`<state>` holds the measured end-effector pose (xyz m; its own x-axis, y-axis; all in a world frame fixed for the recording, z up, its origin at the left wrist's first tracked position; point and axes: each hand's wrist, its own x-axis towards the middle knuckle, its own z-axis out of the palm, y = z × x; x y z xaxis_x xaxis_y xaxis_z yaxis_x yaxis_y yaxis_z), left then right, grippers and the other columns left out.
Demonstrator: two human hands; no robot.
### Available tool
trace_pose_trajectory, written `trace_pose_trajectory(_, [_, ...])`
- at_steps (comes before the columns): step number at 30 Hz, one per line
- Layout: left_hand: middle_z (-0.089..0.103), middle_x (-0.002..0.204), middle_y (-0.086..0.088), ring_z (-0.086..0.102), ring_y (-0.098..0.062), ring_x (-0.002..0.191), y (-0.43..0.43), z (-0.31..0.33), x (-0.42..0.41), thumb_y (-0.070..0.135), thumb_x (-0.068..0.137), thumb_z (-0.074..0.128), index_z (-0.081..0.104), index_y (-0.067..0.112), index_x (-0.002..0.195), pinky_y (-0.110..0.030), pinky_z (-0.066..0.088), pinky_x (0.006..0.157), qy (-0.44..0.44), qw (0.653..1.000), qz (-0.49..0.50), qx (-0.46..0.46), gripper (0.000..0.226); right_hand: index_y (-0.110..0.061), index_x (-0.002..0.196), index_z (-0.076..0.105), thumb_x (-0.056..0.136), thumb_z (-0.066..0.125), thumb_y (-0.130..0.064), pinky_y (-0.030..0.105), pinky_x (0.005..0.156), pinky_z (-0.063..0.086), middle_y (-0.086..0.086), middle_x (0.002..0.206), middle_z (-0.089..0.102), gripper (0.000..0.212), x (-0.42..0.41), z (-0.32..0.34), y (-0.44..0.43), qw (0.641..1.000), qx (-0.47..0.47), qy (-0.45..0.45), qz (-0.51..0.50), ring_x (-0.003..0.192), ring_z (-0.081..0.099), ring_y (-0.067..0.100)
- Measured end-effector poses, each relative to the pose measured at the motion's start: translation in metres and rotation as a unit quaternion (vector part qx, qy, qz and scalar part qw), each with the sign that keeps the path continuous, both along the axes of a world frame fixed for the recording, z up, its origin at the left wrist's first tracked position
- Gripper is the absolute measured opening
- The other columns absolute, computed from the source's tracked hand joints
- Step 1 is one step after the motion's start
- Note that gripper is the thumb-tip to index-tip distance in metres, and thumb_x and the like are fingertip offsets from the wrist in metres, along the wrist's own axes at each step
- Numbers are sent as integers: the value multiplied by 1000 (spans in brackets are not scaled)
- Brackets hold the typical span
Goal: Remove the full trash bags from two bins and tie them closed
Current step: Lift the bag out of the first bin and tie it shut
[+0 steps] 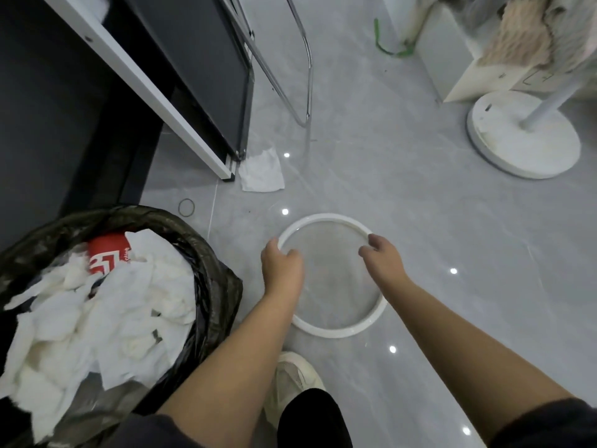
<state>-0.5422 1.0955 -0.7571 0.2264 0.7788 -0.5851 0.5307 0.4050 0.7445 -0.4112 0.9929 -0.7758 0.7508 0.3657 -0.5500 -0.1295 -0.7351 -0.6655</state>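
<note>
While left hand (282, 265) and right hand (382, 261) grip one ring (326, 217), one full bag (214, 286) stands.

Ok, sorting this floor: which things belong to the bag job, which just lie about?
Job: full black plastic trash bag; white round ring held by left hand and right hand.
Lying about: crumpled white tissue; thin dark rubber band; white round stand base.

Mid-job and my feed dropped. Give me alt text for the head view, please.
The left hand and right hand grip opposite sides of a white ring, with grey floor showing through it. To their left a black trash bag, open and untied, is heaped with white paper and a red carton. A crumpled tissue lies on the floor beyond.
</note>
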Motion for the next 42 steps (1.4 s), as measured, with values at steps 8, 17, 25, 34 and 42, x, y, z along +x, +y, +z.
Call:
trace_pose_trajectory(8, [64,74,4,61,-6,68,51,159,-48,2,88,41,66,15,86,-19,54,70,-175,945,-112,254,28,-19,119,56,90,51,-17,39,91,53,4,115,63,29,-84,94,70,976,161,116,88,105,60,16])
trace_pose_trajectory(17, [64,98,-1,58,-20,95,136,137,-280,3,83,44,65,14,95,-34,46,88,159,880,-65,442,27,-19,104,68,71,62,-65,48,89,52,4,106,70,57,-152,79,132,936,19,318,152,99,65,29])
trace_pose_trajectory(25, [63,101,-8,58,-22,82,109,71,-350,25,96,43,61,16,87,-30,50,74,54,982,179,27,22,-8,103,63,78,51,-35,53,103,40,12,111,66,39,-149,55,127,937,-75,275,203,102,58,26])
trace_pose_trajectory(34, [67,94,-15,62,-28,82,82,55,-360,12,96,41,64,5,103,-33,59,65,-27,979,93,-182,24,2,103,65,92,49,-16,38,79,57,18,101,70,27,-151,73,121,949,-13,268,163,88,67,28])
trace_pose_trajectory(42, [60,70,-6,54,-18,59,72,71,-353,2,90,45,55,12,75,-21,50,40,-18,961,256,-106,21,-17,69,40,88,39,-13,14,36,16,3,61,33,19,-150,99,97,955,-117,170,212,49,24,13])
